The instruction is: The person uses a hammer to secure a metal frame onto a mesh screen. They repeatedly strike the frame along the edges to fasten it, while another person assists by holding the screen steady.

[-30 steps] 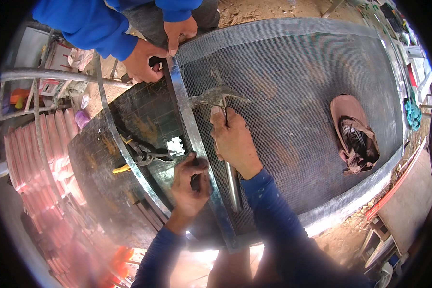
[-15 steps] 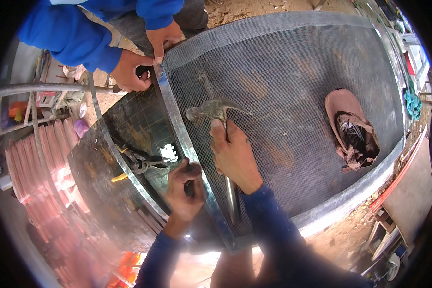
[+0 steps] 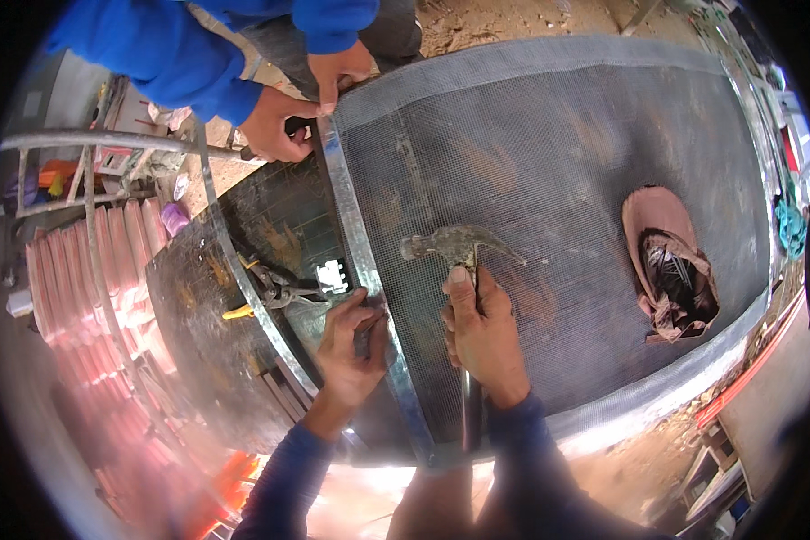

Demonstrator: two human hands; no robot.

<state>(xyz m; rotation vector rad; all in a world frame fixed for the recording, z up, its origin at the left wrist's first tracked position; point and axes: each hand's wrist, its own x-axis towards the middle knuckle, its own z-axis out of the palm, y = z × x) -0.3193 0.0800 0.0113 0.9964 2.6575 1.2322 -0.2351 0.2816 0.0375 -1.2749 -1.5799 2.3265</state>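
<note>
My right hand [image 3: 489, 337] is wrapped round the handle of a claw hammer [image 3: 459, 243]. The hammer's head hangs over the wire mesh [image 3: 549, 180], to the right of a metal strip [image 3: 364, 256] that runs along the mesh's left edge. My left hand [image 3: 353, 346] rests against this strip, its fingers curled and closed at the strip's edge; whatever they pinch is too small to make out. At the strip's far end, a co-worker's two hands [image 3: 283, 121] in blue sleeves grip the corner. Pliers with yellow handles [image 3: 283, 292] lie left of my left hand.
A brown cap [image 3: 661, 220] holding nails [image 3: 670, 274] lies on the mesh at the right. Another thin metal bar [image 3: 234, 256] crosses the dark board [image 3: 198, 315] on the left. Pink stacked pieces [image 3: 99, 261] stand at the far left, near a metal rail [image 3: 126, 139].
The hammer has moved away from the strip and lower, to the right, in my right hand. My left hand stays at the strip with its fingers drawn closer to the edge. The view has shifted slightly.
</note>
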